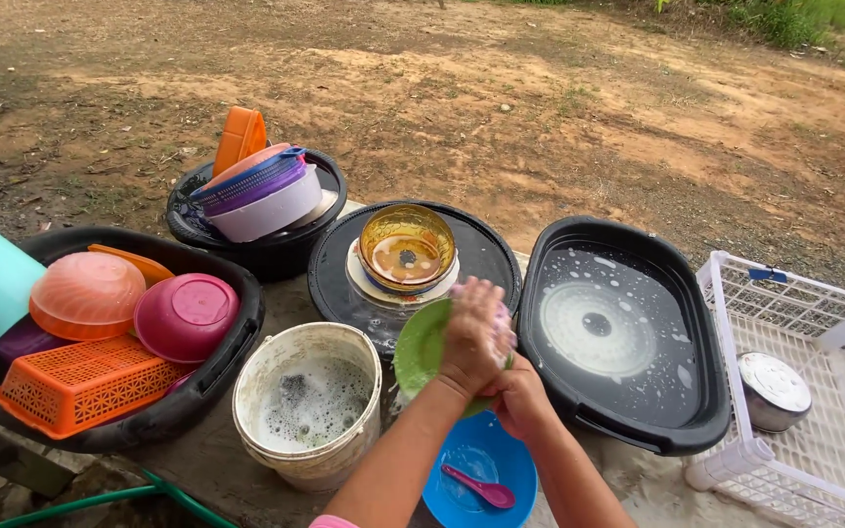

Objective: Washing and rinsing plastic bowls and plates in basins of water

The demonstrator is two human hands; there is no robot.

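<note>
My left hand presses a soapy pinkish sponge against a green plate. My right hand grips that plate from below at its right edge and holds it tilted. Right under both hands sits a blue bowl with a pink spoon lying in it. A white bucket of foamy water stands just left of the plate. Behind the plate, an amber glass bowl rests on stacked plates in a round black tub.
An oval black tub of sudsy water lies to the right, then a white plastic crate holding a metal bowl. At left, a black tub holds pink bowls and an orange basket. Another tub of dishes stands behind.
</note>
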